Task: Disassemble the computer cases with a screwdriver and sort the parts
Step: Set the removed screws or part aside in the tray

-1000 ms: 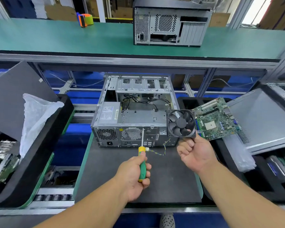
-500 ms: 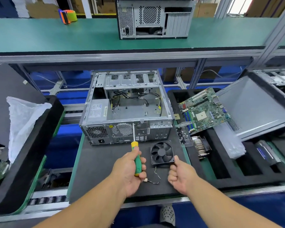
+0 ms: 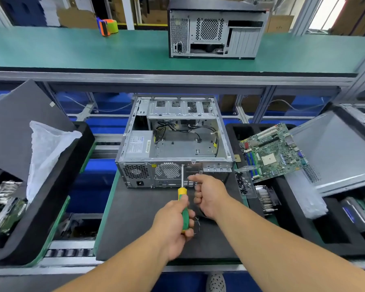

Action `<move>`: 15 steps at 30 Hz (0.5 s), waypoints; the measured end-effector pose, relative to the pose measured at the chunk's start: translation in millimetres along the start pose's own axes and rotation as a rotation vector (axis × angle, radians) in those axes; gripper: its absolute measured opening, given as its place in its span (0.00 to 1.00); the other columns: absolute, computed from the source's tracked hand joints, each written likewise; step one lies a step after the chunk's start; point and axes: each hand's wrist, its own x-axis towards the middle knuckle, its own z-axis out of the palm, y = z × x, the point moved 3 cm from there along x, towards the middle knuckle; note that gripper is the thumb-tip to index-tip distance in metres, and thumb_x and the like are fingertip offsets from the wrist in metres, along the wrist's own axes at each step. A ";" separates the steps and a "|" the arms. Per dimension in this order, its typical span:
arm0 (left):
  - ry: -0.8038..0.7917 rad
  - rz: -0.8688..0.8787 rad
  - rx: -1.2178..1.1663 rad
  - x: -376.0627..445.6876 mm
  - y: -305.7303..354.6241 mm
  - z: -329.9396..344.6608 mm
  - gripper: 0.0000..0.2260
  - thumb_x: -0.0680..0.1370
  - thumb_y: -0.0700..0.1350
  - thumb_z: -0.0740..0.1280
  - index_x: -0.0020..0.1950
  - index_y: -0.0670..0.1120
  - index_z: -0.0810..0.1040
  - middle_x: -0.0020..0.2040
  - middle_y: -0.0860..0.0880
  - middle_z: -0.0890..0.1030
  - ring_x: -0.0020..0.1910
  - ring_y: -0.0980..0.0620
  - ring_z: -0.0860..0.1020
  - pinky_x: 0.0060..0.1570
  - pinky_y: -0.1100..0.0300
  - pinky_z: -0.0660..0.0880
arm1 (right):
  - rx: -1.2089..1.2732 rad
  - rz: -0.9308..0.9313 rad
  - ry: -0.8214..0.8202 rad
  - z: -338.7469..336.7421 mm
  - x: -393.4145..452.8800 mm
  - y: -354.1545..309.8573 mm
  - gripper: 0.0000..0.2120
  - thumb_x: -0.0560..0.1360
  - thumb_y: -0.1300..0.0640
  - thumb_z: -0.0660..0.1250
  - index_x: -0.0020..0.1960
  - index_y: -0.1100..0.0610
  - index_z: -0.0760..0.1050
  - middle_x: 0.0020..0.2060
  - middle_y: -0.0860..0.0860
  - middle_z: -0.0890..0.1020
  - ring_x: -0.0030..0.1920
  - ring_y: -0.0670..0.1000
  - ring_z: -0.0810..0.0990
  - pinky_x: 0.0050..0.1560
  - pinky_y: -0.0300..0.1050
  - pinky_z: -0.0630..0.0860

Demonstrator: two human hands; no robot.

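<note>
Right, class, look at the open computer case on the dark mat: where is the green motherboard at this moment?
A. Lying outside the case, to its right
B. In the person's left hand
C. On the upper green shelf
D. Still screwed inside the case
A: the motherboard lies to the right of the open case, whose floor shows only loose cables.

White label on the power supply (image 3: 137, 144), print too small to read

dark mat (image 3: 135, 228), opened computer case (image 3: 173, 152) standing on it
</note>
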 end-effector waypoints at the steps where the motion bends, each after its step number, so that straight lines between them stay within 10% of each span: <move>1: -0.004 0.001 0.013 -1.1 -1.0 -1.3 0.10 0.84 0.52 0.67 0.53 0.45 0.77 0.34 0.47 0.78 0.28 0.52 0.71 0.23 0.61 0.62 | 0.002 0.004 -0.020 6.1 2.9 -0.1 0.10 0.80 0.57 0.64 0.52 0.59 0.83 0.29 0.48 0.65 0.27 0.47 0.59 0.27 0.41 0.58; 15: -0.027 0.032 0.071 -12.2 2.5 -19.3 0.11 0.84 0.51 0.66 0.54 0.44 0.76 0.37 0.46 0.77 0.29 0.53 0.70 0.24 0.61 0.63 | 0.310 0.089 -0.180 50.4 8.2 -5.0 0.17 0.81 0.52 0.62 0.45 0.62 0.84 0.32 0.50 0.72 0.27 0.47 0.65 0.31 0.42 0.62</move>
